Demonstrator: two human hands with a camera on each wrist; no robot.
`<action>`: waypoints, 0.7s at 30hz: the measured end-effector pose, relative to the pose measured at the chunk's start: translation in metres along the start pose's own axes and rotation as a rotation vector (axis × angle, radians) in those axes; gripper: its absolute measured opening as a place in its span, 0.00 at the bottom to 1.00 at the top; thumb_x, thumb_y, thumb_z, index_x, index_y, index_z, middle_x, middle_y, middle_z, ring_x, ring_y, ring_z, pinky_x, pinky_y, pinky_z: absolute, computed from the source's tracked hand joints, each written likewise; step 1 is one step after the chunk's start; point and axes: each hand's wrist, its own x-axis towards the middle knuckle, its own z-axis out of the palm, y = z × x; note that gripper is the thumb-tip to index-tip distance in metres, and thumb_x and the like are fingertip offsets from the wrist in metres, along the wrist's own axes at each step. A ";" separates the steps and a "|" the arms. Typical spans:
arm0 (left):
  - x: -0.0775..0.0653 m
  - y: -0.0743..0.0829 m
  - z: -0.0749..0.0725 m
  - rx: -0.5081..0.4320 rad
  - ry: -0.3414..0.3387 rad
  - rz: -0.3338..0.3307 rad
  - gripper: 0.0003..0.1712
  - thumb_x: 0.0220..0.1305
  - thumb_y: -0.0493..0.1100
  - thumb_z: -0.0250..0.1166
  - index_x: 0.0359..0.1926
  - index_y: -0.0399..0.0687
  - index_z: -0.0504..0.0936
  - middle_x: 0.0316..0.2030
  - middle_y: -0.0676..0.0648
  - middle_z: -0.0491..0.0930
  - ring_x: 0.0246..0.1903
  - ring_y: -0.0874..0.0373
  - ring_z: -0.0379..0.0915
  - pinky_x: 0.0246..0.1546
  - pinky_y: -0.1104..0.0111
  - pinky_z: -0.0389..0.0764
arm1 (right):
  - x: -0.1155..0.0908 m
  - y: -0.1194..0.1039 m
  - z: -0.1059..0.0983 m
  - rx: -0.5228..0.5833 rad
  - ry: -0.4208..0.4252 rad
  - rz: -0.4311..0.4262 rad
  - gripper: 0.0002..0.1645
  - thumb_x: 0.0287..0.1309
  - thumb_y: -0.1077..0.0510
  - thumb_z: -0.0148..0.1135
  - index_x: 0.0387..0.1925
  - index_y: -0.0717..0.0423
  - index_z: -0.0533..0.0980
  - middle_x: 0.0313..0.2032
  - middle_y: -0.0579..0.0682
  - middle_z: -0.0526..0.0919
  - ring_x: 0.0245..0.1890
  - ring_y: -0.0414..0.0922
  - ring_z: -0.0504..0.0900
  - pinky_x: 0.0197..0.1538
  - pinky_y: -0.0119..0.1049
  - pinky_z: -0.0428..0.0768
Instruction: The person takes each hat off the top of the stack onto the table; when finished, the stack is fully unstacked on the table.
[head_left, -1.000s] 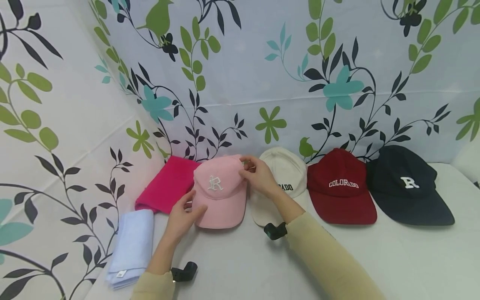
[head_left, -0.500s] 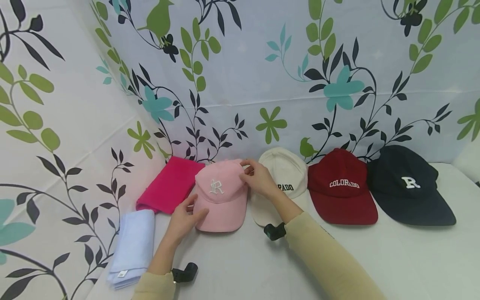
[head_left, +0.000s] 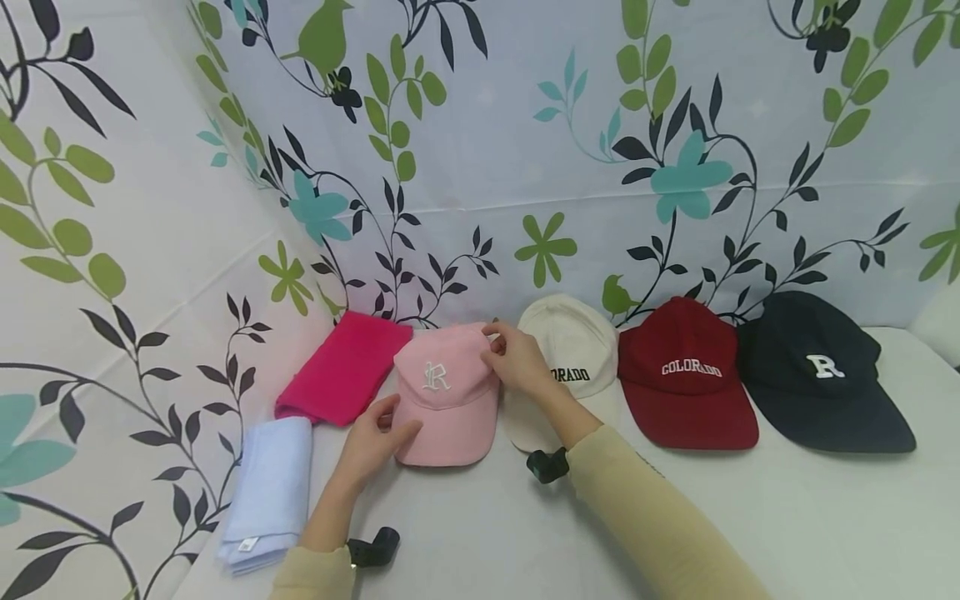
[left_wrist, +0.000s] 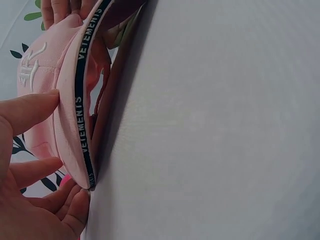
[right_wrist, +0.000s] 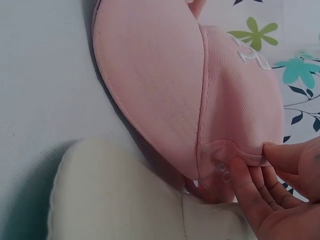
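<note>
A pink baseball cap [head_left: 446, 425] with a white embroidered letter stands left of centre in the head view, brim toward me. My left hand [head_left: 372, 442] holds its left side, thumb on top of the brim and fingers around the side edge. In the left wrist view, lettered dark tape runs under the brim [left_wrist: 70, 130]. My right hand [head_left: 517, 360] pinches the fabric at the right side of the crown; the right wrist view shows thumb and fingertip there, beside a clear sticker [right_wrist: 217, 165]. A cream cap [head_left: 566, 333] lies close by, partly hidden behind my right hand and wrist.
Farther right are a dark red cap [head_left: 686, 400] and a black cap [head_left: 817, 383]. On the left lie a folded bright pink cloth [head_left: 341, 367] and a folded light blue cloth [head_left: 268, 483]. A patterned curtain [head_left: 480, 167] hangs behind the white table [head_left: 480, 542].
The pink cap has come slightly toward me, its crown lower than a second ago. Both hands have kept their places on it.
</note>
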 end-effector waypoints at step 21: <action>-0.001 -0.001 0.000 -0.044 0.059 0.028 0.45 0.62 0.52 0.72 0.74 0.45 0.63 0.69 0.38 0.66 0.65 0.39 0.64 0.57 0.47 0.76 | -0.007 -0.007 -0.007 -0.014 0.044 -0.110 0.24 0.61 0.66 0.64 0.59 0.64 0.76 0.45 0.58 0.81 0.47 0.52 0.83 0.51 0.42 0.81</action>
